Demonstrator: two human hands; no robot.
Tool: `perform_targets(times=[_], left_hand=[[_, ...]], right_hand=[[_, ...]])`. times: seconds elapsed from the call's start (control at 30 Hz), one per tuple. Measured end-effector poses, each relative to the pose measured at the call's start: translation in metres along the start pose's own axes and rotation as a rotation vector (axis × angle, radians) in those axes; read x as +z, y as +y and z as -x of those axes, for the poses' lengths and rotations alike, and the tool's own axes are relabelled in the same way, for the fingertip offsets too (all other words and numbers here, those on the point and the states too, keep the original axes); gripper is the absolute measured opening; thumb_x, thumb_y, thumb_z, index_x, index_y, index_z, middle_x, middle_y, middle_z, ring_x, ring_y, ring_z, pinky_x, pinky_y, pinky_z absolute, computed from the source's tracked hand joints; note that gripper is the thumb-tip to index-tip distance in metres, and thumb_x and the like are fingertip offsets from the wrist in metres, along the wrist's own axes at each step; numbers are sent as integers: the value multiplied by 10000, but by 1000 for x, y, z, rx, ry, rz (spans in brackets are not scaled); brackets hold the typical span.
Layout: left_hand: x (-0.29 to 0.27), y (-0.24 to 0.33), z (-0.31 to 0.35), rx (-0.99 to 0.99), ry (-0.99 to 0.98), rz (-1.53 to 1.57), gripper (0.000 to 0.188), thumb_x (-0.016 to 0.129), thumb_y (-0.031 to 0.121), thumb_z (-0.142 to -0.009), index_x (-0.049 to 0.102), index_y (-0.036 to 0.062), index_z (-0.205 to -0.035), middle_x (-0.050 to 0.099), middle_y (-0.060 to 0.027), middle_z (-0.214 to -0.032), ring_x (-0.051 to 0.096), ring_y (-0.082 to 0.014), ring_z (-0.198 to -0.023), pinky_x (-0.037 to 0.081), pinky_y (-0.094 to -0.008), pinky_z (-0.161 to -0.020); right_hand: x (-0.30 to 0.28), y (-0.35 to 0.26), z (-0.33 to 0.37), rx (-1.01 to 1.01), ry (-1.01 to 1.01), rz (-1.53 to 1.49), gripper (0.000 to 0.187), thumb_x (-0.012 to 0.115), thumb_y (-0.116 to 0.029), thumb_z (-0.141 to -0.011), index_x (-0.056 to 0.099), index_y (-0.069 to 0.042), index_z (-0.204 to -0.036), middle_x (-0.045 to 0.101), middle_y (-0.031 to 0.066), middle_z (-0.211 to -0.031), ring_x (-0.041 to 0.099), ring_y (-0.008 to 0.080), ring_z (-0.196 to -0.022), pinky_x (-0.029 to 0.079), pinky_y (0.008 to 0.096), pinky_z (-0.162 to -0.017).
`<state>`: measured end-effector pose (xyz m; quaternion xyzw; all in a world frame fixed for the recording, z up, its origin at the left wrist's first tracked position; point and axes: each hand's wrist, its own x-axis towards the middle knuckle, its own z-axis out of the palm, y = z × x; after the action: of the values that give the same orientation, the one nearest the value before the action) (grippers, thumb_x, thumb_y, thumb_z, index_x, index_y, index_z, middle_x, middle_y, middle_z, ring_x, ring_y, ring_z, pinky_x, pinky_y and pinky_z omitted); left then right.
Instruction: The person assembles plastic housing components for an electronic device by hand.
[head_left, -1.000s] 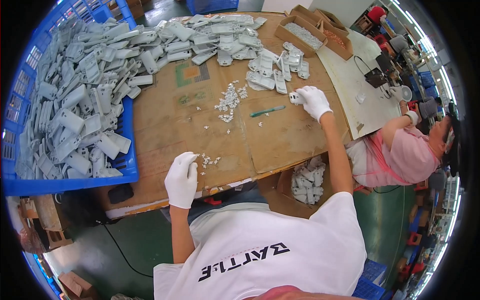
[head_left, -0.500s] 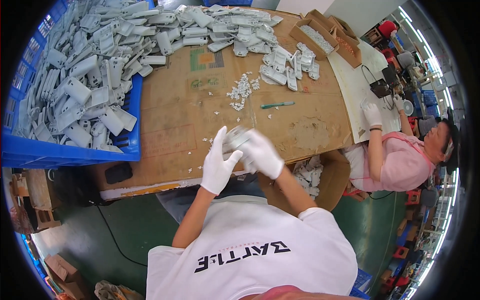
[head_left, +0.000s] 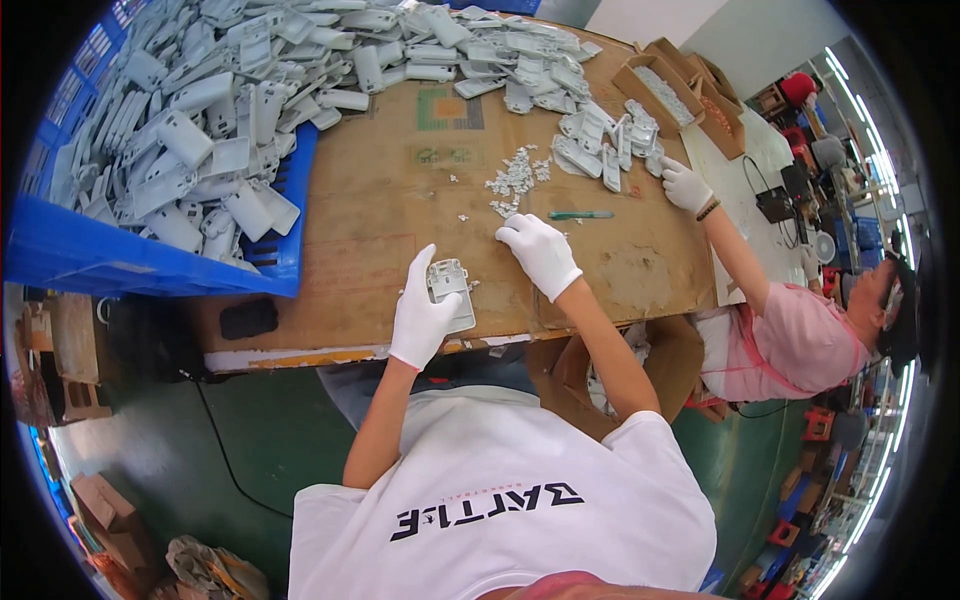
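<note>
My gloved left hand point(head_left: 421, 315) grips a light grey plastic housing point(head_left: 452, 290), its inner side facing up, near the table's front edge. My gloved right hand point(head_left: 541, 256) is at the near end of a loose pile of small white plastic parts point(head_left: 515, 178). Its fingertips are bent together and pointing down; whatever they pinch is hidden. A green pen point(head_left: 581, 214) lies to the right of that pile. Farther back sits a small group of similar housings point(head_left: 590, 135), where a co-worker's gloved hand point(head_left: 686, 187) touches the right end.
A blue crate point(head_left: 150, 262) heaped with grey housings point(head_left: 190, 140) fills the left, and the heap spreads along the back. Cardboard boxes point(head_left: 655, 92) of small parts stand at the back right. The co-worker point(head_left: 790, 335) sits at the right. Below the table edge is an open carton point(head_left: 672, 365).
My hands have parted: the right went forward to the small parts, while the left keeps the housing. The co-worker's arm has reached over to the housings. The view has shifted slightly.
</note>
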<state>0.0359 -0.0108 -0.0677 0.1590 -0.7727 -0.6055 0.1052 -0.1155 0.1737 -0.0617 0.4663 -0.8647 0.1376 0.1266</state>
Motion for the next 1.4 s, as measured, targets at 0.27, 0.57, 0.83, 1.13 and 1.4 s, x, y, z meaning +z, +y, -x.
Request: perform_targets(times=[0.27, 0.57, 0.83, 1.13, 1.4], left_hand=[[0, 26, -4, 12, 71, -152, 491, 647, 30, -811, 587, 95, -1294, 697, -195, -1129, 676, -367, -1048, 542, -423, -881], [21, 32, -1, 147, 266, -232, 450, 744, 109, -819, 619, 84, -1250, 715, -150, -1092, 707, -309, -979, 560, -365, -829], [21, 34, 4, 206, 263, -226, 465, 765, 58, -783, 643, 112, -1229, 725, -102, -1098, 716, -275, -962, 569, -350, -821], [6, 28, 4, 362, 146, -211, 407, 690, 5, -817, 668, 117, -1207, 726, -101, -1021, 719, -246, -855, 578, -323, -745], [-8, 48, 3, 238, 10, -109, 414, 664, -5, -822, 660, 87, -1226, 733, -131, -1041, 730, -242, -854, 577, -330, -767]], right_hand=[[-13, -16, -9, 247, 49, -304, 110, 654, -9, -828, 632, -79, -911, 628, 39, -845, 652, 167, -765, 538, 304, -665], [-14, -103, -11, 553, 292, -672, 102, 731, -25, -796, 700, -54, -888, 587, 54, -821, 572, 137, -654, 467, 268, -615], [-16, -111, -16, 655, 257, -608, 123, 764, -71, -777, 657, -37, -827, 565, 32, -717, 531, 120, -604, 460, 286, -582], [-30, -77, -14, 708, -51, -1476, 193, 643, 17, -847, 591, -2, -1032, 624, 22, -950, 605, 93, -916, 503, 267, -853], [-31, -74, -13, 570, -99, -1020, 241, 671, -91, -864, 669, 2, -1086, 732, 116, -945, 705, 158, -891, 540, 296, -806]])
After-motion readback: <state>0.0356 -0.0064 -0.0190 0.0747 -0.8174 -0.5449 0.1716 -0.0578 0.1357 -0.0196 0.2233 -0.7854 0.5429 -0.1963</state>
